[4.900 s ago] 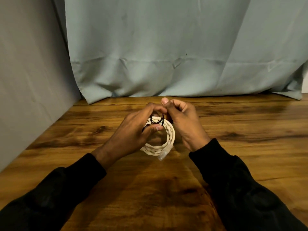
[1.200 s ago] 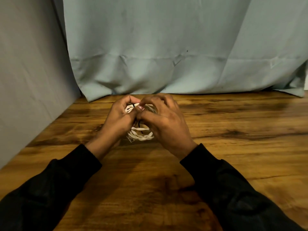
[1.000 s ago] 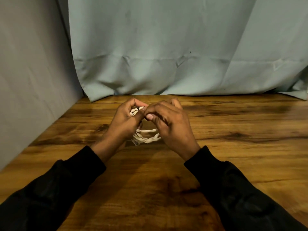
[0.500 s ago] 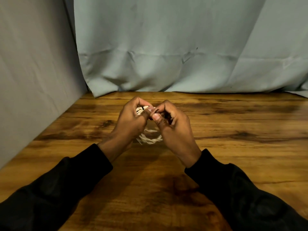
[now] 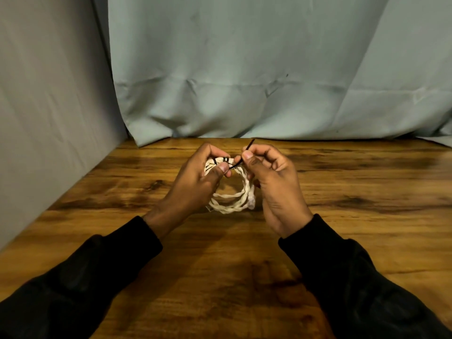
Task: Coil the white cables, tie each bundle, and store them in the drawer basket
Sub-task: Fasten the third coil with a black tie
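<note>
A coiled white cable (image 5: 232, 200) hangs just above the wooden table (image 5: 244, 277) between both hands. My left hand (image 5: 195, 182) grips the top left of the coil, thumb pressed on it. A thin black tie (image 5: 242, 157) is wrapped a few turns around the coil's top. My right hand (image 5: 271, 182) pinches the tie's free end between thumb and forefinger, and the tip sticks up past the fingers. A clear plug end shows at the coil's lower right. No drawer basket is in view.
A grey-blue curtain (image 5: 244, 81) hangs behind the table's far edge. A grey cloth wall (image 5: 49, 106) closes off the left side. Black sleeves cover both forearms.
The hands have drawn apart, so the whole coil shows. My right hand has pulled the black tie end out to the upper right. The view has shifted slightly.
</note>
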